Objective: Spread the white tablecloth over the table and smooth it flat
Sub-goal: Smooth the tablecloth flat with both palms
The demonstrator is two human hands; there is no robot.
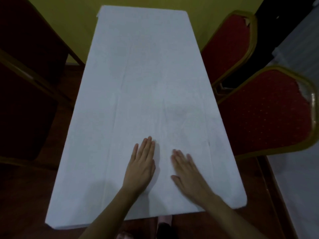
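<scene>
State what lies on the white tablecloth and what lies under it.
Two hands rest on the white tablecloth: the left hand and right hand, palms down, fingers straight, near its close end. The table under it is fully covered and cannot be seen.

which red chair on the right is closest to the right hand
The lower red chair, alongside the right hand; the upper red chair stands farther away.

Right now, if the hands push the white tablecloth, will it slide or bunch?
Probably bunch: the white tablecloth shows long creases, so seems thin, floppy. It may ripple ahead of the flat left hand and right hand.
</scene>
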